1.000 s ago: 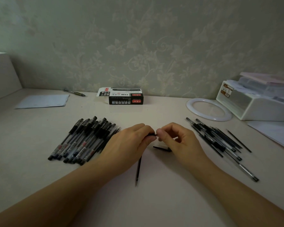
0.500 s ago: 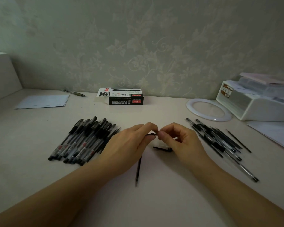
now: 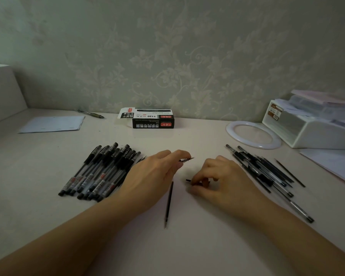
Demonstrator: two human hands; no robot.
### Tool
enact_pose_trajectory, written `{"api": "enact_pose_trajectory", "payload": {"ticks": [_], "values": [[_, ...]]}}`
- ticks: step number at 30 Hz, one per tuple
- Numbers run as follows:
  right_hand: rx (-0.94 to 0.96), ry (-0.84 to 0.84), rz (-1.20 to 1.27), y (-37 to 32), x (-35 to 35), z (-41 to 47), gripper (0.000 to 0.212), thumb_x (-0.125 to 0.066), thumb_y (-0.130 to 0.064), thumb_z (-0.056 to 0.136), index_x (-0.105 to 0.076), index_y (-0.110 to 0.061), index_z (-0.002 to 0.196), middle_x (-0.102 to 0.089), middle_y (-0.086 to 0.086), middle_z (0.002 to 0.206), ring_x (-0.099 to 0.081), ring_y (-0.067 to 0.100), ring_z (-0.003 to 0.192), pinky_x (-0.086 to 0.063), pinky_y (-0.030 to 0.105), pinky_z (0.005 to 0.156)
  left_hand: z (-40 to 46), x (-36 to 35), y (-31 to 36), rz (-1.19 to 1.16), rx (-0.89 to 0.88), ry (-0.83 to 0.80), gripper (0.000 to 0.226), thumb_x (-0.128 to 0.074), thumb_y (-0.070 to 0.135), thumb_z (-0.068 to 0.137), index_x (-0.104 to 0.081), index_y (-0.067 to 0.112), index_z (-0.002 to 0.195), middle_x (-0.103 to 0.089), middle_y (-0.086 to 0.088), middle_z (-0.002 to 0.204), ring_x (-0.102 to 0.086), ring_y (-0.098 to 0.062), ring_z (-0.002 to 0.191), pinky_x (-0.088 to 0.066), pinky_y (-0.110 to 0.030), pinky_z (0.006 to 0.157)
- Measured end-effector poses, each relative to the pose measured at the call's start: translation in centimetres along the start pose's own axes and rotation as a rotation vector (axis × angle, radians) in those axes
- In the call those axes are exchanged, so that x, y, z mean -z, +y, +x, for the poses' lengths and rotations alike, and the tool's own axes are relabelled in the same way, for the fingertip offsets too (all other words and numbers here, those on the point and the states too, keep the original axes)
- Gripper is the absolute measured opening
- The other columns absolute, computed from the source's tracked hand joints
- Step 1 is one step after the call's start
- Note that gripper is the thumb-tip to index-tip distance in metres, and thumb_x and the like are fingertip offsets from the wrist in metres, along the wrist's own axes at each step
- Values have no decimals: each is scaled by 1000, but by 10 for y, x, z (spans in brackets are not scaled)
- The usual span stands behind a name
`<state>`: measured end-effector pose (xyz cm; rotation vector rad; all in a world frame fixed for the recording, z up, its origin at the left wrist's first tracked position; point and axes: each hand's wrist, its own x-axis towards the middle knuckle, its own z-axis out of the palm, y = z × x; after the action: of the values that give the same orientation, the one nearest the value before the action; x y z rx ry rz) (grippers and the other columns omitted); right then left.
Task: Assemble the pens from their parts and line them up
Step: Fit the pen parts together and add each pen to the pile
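My left hand (image 3: 153, 176) grips a pen whose metal tip (image 3: 187, 159) pokes out to the right past my fingers; the pen's barrel is hidden under the hand. My right hand (image 3: 217, 180) has dropped to the table and pinches a black pen cap (image 3: 191, 181) lying there. A thin black refill (image 3: 168, 204) lies on the table between my wrists. A row of assembled pens (image 3: 102, 172) lies to the left. A heap of loose pen barrels and refills (image 3: 265, 172) lies to the right.
A black and white pen box (image 3: 147, 120) stands at the back by the wall. A white ring (image 3: 253, 134) and a white organiser (image 3: 311, 124) sit back right. Paper sheets (image 3: 52, 124) and a lone pen (image 3: 92, 114) lie back left.
My right hand has left the pen tip and moved down to the black cap on the table. My left hand still holds the pen, its tip now bare.
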<state>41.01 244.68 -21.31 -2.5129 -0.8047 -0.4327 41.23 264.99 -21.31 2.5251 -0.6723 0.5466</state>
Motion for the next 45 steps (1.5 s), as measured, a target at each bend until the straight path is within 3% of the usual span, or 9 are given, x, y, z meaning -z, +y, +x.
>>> {"api": "enact_pose_trajectory", "payload": {"ticks": [3, 18, 27, 31, 34, 36, 38, 40, 45], "values": [[27, -28, -47, 1, -1, 1, 8, -71, -34, 87, -77, -32, 90, -58, -12, 76, -48, 12, 76, -42, 32, 71, 0, 0, 0, -5, -1, 3, 27, -38, 34, 100, -51, 40, 123, -61, 12, 95, -58, -11, 78, -49, -36, 60], [-38, 29, 10, -3, -2, 1, 9, -73, -34, 85, -76, -30, 93, -60, -13, 78, -49, 6, 75, -38, 20, 69, 0, -2, -1, -7, -32, 29, 28, -40, 35, 100, -52, 41, 124, -54, 17, 87, -50, -4, 72, -46, -28, 57], [-411, 166, 796, -19, 1, 4, 10, -69, -27, 88, -80, -27, 88, -77, -7, 80, -67, -4, 70, -47, 7, 65, 2, -2, 3, -119, -136, 92, 34, -37, 38, 99, -53, 39, 129, -45, 16, 80, -46, -6, 64, -45, -30, 53], [-505, 215, 918, -19, 1, 7, 12, -66, -27, 90, -78, -26, 91, -77, -3, 88, -62, 2, 70, -51, 17, 65, 1, -2, 3, -103, -129, 116, 35, -38, 38, 99, -46, 39, 134, -55, 17, 90, -51, -5, 69, -49, -31, 58], [-585, 441, 1069, -8, 7, 12, 14, -54, -20, 99, -66, -16, 94, -76, 2, 94, -65, 8, 72, -51, 23, 65, 0, -2, 1, -29, -53, 109, 37, -39, 45, 99, -41, 39, 135, -61, 18, 101, -50, -1, 71, -51, -28, 61], [-623, 632, 1124, 4, 17, 14, 14, -46, -18, 103, -56, -16, 93, -76, 2, 89, -65, 9, 67, -51, 22, 61, -1, -1, 0, 15, 4, 84, 37, -38, 54, 94, -43, 38, 128, -57, 20, 90, -48, 0, 68, -48, -23, 59], [-648, 724, 932, 19, 27, 12, 13, -49, -21, 102, -56, -20, 91, -73, -7, 77, -63, 3, 63, -49, 21, 60, -2, -1, -1, 43, 56, 67, 33, -42, 58, 89, -46, 37, 114, -51, 18, 79, -51, -1, 68, -45, -21, 56], [-634, 681, 504, 37, 33, 7, 13, -55, -29, 99, -61, -25, 88, -69, -13, 73, -60, -2, 62, -45, 21, 61, -3, -2, 0, 68, 99, 40, 28, -47, 58, 86, -48, 36, 104, -45, 19, 73, -48, 1, 66, -36, -19, 52], [-589, 475, -168, 64, 44, -8, 12, -63, -26, 93, -69, -18, 86, -67, -1, 80, -60, 18, 69, -49, 33, 62, -6, -1, 0, 146, 199, -62, 30, -49, 61, 78, -44, 33, 87, -44, 17, 73, -42, 2, 64, -35, -23, 53]]}}
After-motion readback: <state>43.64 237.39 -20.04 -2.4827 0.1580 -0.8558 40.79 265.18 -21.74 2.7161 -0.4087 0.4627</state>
